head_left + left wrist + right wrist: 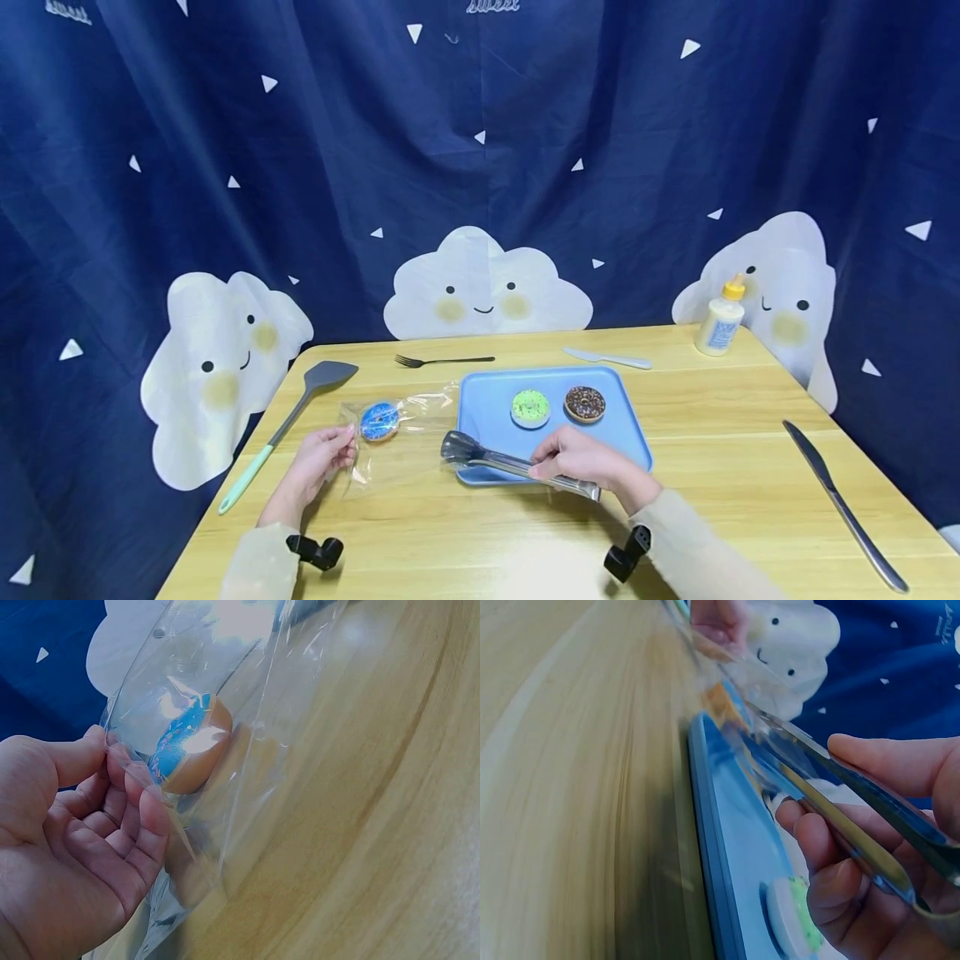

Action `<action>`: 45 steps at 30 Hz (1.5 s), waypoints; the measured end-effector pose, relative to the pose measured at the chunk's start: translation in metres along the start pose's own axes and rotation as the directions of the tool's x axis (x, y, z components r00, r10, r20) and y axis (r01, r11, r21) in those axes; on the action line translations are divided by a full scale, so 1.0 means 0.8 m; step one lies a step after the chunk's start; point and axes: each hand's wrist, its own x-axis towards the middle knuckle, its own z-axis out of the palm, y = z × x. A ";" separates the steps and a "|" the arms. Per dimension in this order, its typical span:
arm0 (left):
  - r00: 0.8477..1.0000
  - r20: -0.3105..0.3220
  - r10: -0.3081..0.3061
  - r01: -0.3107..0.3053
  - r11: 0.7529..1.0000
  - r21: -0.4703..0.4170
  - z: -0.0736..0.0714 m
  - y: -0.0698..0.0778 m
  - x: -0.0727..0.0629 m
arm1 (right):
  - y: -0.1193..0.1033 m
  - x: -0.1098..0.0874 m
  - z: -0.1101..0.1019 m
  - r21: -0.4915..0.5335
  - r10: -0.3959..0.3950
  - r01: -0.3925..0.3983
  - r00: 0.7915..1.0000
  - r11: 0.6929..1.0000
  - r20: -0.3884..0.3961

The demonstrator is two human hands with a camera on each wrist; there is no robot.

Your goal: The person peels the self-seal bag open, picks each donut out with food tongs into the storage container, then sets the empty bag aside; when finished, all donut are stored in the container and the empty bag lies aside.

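Note:
My left hand [322, 458] pinches the edge of a clear plastic bag [420, 462] between thumb and fingers. Inside the bag lies a blue-frosted toy donut [379, 422], its tan side showing in the left wrist view. My right hand [573, 458] grips metal tongs [510, 463] with dark tips, thumb on one arm and fingers on the other. The tong tips are near the bag's right end, over the left edge of a blue tray [480, 408]. On the tray sit a green-frosted donut [530, 408] and a chocolate donut [584, 404].
A grey spatula [300, 408] with a mint handle lies left. Behind are a black fork [442, 361] and a light-coloured knife [607, 358]. A glue-like bottle [721, 318] with a yellow cap stands back right; a dark knife [840, 500] lies at the right.

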 end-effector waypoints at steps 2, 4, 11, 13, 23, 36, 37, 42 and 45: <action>1.000 0.007 -0.005 0.005 1.000 0.011 -0.001 -0.002 -0.001 | -0.003 0.005 0.005 -0.003 -0.002 0.002 1.000 1.000 0.012; 1.000 0.007 -0.008 0.008 1.000 0.013 -0.001 -0.003 -0.002 | -0.006 0.010 0.010 -0.008 -0.012 0.012 1.000 1.000 0.013; 1.000 0.002 0.006 -0.006 0.999 0.034 -0.002 -0.004 -0.003 | -0.018 0.032 0.021 -0.005 -0.025 0.025 1.000 1.000 0.002; 1.000 0.004 0.011 -0.011 0.999 0.041 -0.002 -0.003 -0.004 | -0.020 0.039 0.023 -0.001 -0.016 0.016 1.000 1.000 0.000; 1.000 0.006 0.011 -0.011 0.999 0.037 0.000 -0.001 -0.005 | -0.030 0.075 0.037 0.034 0.089 -0.089 0.996 0.995 -0.007; 1.000 0.024 0.009 -0.010 0.999 0.042 -0.003 0.003 -0.005 | -0.031 0.103 0.044 0.061 0.152 -0.151 0.988 0.987 -0.006; 1.000 0.028 0.009 -0.011 0.999 0.043 -0.004 0.002 -0.005 | -0.030 0.105 0.044 0.064 0.151 -0.151 0.988 0.986 -0.004; 1.000 0.020 0.003 -0.003 1.000 0.017 -0.005 0.001 -0.004 | -0.030 0.109 0.045 0.057 0.154 -0.154 0.988 0.986 0.004; 1.000 0.020 0.006 -0.006 1.000 -0.004 -0.006 0.000 -0.003 | -0.031 0.110 0.046 0.056 0.150 -0.151 0.989 0.987 0.012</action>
